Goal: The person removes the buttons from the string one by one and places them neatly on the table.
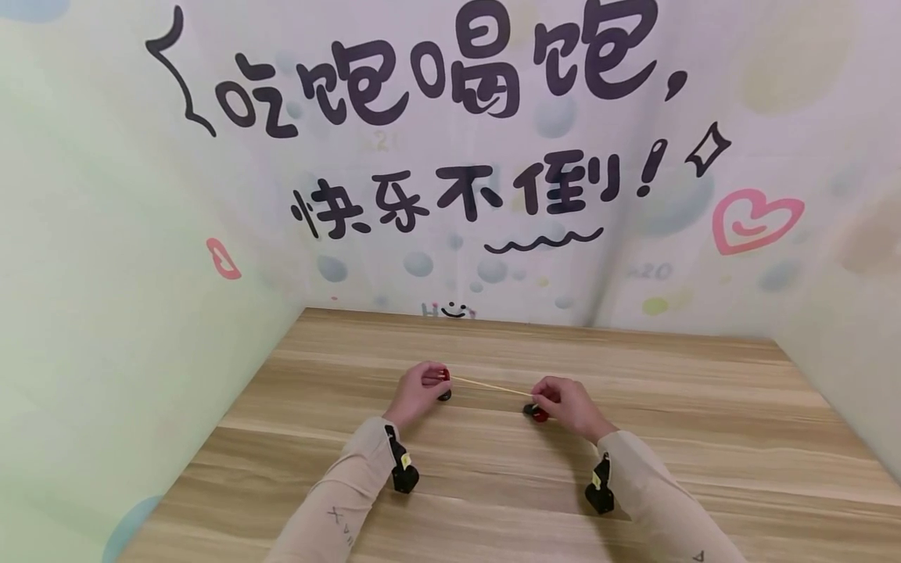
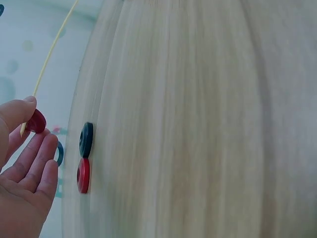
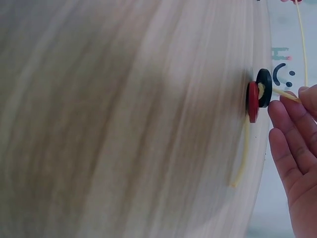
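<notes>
Threading rings on a cord, part-way through. Two rings, one red [image 3: 253,101] and one black [image 3: 264,88], already sit on the yellow cord [image 1: 489,385] at my right end, resting on the table [image 1: 704,438]; its loose tail lies on the wood beyond them. A third ring, red [image 2: 36,121], is at the cord's other end, pinched between thumb and fingertip of my left hand [image 1: 417,393]; whether the cord has passed through its hole I cannot tell. Two more rings, a black one [image 2: 86,139] and a red one [image 2: 83,175], lie loose on the table just beside that hand and, I judge, are still to be strung.

My right hand [image 1: 568,404] pinches the cord close against the two strung rings, its other fingers nearly straight. The cord runs taut between my two hands, raised slightly above the table, both hands near its middle.
</notes>
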Available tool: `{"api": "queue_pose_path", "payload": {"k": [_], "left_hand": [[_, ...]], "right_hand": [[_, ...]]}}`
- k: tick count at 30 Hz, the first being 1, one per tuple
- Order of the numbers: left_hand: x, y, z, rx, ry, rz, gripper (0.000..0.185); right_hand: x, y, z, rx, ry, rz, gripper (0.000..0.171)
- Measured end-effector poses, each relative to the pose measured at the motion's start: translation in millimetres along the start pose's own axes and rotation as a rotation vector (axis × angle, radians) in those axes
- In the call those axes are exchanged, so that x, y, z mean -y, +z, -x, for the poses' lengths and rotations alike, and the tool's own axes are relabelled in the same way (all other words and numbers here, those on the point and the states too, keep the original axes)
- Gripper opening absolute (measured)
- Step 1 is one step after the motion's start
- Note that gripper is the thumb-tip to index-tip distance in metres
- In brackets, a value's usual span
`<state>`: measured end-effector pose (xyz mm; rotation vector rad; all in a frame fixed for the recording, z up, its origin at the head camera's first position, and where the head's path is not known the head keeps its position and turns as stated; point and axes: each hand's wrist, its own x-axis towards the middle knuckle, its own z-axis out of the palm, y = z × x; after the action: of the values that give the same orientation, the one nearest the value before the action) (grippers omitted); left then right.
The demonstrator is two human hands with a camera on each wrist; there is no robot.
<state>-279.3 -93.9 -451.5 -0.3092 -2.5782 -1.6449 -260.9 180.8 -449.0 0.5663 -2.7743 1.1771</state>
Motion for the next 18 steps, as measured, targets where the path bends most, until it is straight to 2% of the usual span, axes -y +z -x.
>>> {"api": "queue_pose_path", "payload": {"k": [6,11,18], "left_hand": [[0.0,-7.0,1.2,0.001,0.013,0.001,0.027],[3.8,-13.9,2.3,0.007,0.024,-0.037,0.027],[9.7,-24.0,4.4,-0.003,0.006,-0.038,0.028]], "right_hand": [[-1,1,0,-0.005,0.0,-0.006,0.012],[-4,0,0,-0.003,-0.01,-0.003,0.008],[-8,-3,1,0.002,0.001,0.008,0.004]]}}
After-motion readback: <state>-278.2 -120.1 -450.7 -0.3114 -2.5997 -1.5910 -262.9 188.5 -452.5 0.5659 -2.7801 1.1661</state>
